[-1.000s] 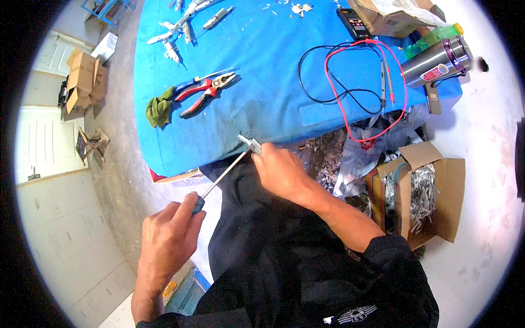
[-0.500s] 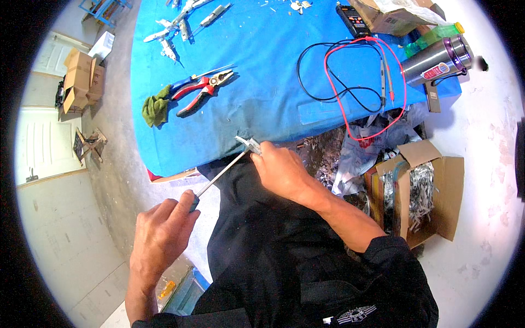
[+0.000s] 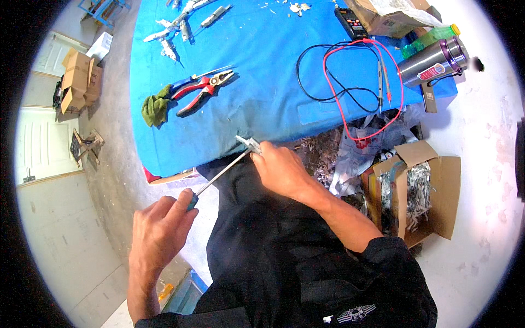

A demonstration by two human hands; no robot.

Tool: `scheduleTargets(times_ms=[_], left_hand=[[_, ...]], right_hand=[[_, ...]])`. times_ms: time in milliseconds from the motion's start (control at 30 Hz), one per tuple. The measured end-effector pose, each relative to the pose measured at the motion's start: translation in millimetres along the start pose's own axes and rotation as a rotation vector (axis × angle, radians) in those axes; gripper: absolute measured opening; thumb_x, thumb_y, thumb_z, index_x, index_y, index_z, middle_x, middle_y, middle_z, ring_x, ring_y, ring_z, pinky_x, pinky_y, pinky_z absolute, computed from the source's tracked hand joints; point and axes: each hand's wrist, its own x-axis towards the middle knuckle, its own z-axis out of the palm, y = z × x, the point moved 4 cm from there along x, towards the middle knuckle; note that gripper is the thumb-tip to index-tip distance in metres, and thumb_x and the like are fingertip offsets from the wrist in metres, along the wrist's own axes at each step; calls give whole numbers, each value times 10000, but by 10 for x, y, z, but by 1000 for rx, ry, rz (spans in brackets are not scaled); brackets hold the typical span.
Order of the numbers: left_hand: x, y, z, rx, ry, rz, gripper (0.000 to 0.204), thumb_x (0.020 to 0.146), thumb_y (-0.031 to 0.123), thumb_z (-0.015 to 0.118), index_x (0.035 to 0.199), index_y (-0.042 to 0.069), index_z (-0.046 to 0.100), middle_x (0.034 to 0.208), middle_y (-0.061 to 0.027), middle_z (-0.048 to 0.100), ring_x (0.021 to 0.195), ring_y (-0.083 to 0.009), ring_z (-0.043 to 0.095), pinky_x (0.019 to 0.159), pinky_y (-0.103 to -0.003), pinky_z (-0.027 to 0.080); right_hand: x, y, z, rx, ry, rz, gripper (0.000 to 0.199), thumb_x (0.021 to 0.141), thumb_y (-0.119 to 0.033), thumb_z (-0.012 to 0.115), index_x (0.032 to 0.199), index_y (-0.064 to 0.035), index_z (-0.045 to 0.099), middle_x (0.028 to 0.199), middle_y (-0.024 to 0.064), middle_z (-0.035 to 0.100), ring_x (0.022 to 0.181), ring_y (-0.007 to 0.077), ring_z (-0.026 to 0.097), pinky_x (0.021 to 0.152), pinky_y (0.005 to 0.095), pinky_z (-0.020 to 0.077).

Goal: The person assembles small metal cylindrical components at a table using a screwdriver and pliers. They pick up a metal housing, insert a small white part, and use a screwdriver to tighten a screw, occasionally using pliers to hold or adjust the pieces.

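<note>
Grey metal in play, right at the near edge of the blue-covered tabletop (image 3: 268, 87)! Up there, a small metal piece (image 3: 251, 145), resting on the cloth or just above it, hard to tell which. Pinched between thumb and fingers of the right hand (image 3: 281, 170), with that grip closed on it. Slanting up from the near left, a long-shafted screwdriver (image 3: 221, 174), wrapped at the handle by the left hand (image 3: 158, 229), with that grip clenched too.

Looks like the tool-on-part stage, judging by the shaft meeting the piece: turning or prying, impossible to say. Too small to make out, any screw or slot under the tip. Seems to call next for a steady right-hand pinch, a well-lined shaft and a measured twist or push from the left wrist. Worth watching: a slip towards those right fingertips!

On to the pose: up from the near left with the left forearm (image 3: 143, 290), knuckles uppermost, well short of the tabletop. In from the near right with the right forearm (image 3: 350, 224), angled far and left, reaching out to the cloth's edge. Lying farther off to the left, untouched: red-handled pliers (image 3: 199, 95).
</note>
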Motion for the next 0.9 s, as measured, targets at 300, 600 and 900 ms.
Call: scheduleTargets(times_ms=[300,600,900], left_hand=[[-25,-11,33,-13,-1,32,347,862,85,818,1188,55,700,824,-105,704,675,-292,705,590,-417,560],[-40,-237,148,-359,-15,-163,296,886,56,790,1174,20,734,942,-189,762,731,-302,747,656,-390,586],[-76,-120,183,-17,47,43,336,862,122,829,1173,54,723,825,-110,722,673,-296,714,601,-416,574]], right_hand=[[-5,-22,-12,-9,-19,-6,309,1035,-288,619,993,17,600,772,304,699,764,529,692,703,633,532],[-20,-72,-65,12,-52,66,331,1027,-294,618,1024,37,610,839,348,685,864,565,665,778,646,507],[6,-45,-62,26,-62,75,337,1028,-300,612,1017,37,619,855,355,680,877,579,654,777,642,501]])
